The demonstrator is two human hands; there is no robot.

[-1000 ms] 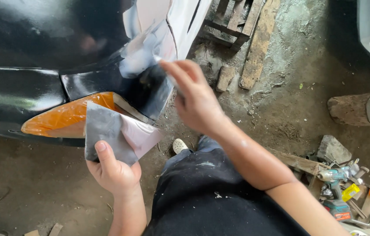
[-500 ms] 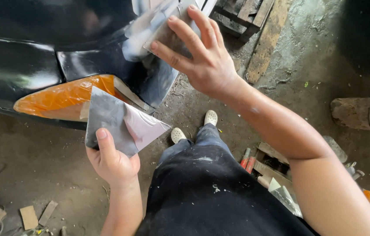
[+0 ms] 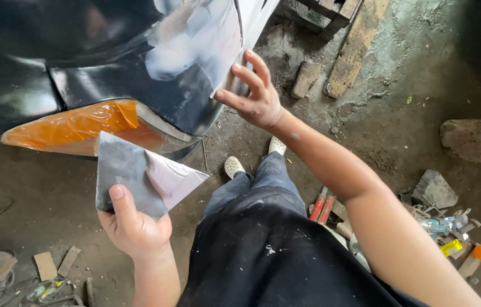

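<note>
Head view, looking down at a dirt and concrete floor (image 3: 399, 131) w/ rubble and scraps. Left hand (image 3: 132, 227) has its grip closed on a folded sheet of grey sandpaper (image 3: 132, 176), thumb on top, sheet held up in front of the body just below the orange lamp (image 3: 75, 128) of a black car body panel (image 3: 52, 62). Right hand (image 3: 254, 94) is open, fingers spread, fingertips resting on the edge of a pale, dull sanded patch (image 3: 206, 45) on that panel; it holds nothing. Panel is glossy black elsewhere, w/ reflections. Floor is grey-brown, dusty, uneven. Wooden planks (image 3: 357, 48) and a pallet piece lie at top centre; a log stump (image 3: 473, 142) sits at right. Lower right: small clutter of tools, a rock (image 3: 434, 190), bottles, red-handled items (image 3: 321, 206). Lower left: bits of wood (image 3: 47, 264) and a flat stone. Person's white shoes (image 3: 234, 166) show between legs in jeans, black apron over lap.
</note>
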